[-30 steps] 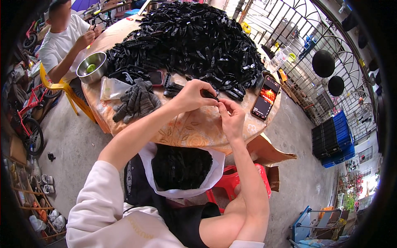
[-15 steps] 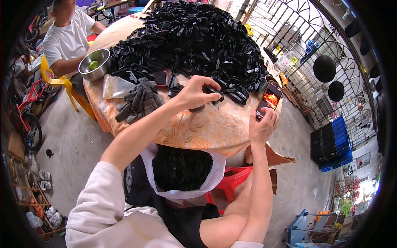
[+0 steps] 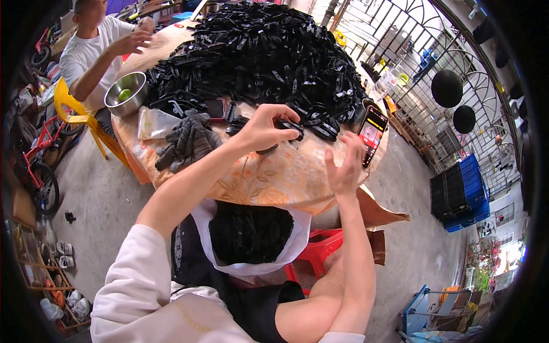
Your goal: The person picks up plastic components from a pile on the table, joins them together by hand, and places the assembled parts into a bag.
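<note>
My left hand [image 3: 266, 127] is closed around a small black plastic piece [image 3: 294, 130], held between thumb and fingers just over the table's near side. More such pieces lie under and beside it, partly covered by the hand. A smartphone [image 3: 374, 134] with a lit screen stands tilted at the table's right edge. Just left of the phone is my right hand [image 3: 346, 164], raised with its fingers apart and nothing in it; its fingertips are a little blurred. A big heap of black plastic pieces [image 3: 269, 63] covers the far part of the table.
The round table wears a floral cloth [image 3: 286, 177]. Left of my forearm lie grey gloves [image 3: 191, 140], a plastic bag [image 3: 153, 123], another phone [image 3: 216, 108] and a steel bowl [image 3: 126, 94]. A white sack [image 3: 257, 268] with black pieces stands below the edge. A co-worker [image 3: 94, 51] sits far left.
My right hand has come off the phone and moved left, fingers spreading; the phone's screen picture has changed. The co-worker's hands have risen. My left hand stays nearly in place.
</note>
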The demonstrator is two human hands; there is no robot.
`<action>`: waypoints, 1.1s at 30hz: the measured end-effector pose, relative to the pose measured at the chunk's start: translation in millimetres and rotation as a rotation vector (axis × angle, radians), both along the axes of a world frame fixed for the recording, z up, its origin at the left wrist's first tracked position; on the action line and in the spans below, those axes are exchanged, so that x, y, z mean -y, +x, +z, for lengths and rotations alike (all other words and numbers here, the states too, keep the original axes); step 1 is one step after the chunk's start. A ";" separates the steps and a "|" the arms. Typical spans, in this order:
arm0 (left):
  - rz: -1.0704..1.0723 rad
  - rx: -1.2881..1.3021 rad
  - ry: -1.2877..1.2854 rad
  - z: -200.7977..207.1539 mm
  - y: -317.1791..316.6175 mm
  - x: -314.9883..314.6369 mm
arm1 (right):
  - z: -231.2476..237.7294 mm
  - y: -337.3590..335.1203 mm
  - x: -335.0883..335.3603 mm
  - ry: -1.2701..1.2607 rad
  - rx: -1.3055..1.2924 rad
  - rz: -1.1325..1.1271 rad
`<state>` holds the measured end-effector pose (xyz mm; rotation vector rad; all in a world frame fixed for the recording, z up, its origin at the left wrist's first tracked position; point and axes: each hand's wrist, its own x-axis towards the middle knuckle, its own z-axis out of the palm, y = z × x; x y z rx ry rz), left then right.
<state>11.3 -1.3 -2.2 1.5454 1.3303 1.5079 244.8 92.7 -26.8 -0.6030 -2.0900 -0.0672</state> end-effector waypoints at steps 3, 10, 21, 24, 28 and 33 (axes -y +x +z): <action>-0.003 -0.054 0.015 -3.0 2.8 -2.6 | -3.1 -25.2 16.2 -0.551 -0.140 0.285; -0.038 -0.067 0.024 -1.7 4.1 0.6 | -12.9 -44.6 19.4 -1.038 -0.298 0.527; -0.075 -0.115 0.001 5.0 8.7 6.0 | -11.3 -41.1 22.5 -1.108 -0.253 0.569; -0.082 -0.028 0.090 -2.0 10.9 0.1 | -10.7 -43.2 23.2 -1.078 -0.233 0.553; -0.018 -0.121 0.120 -1.3 10.7 0.9 | -7.5 -42.9 24.5 -1.067 -0.304 0.554; -0.067 -0.156 0.100 -4.5 9.2 -0.5 | -5.9 -37.0 20.6 -1.188 -0.277 0.597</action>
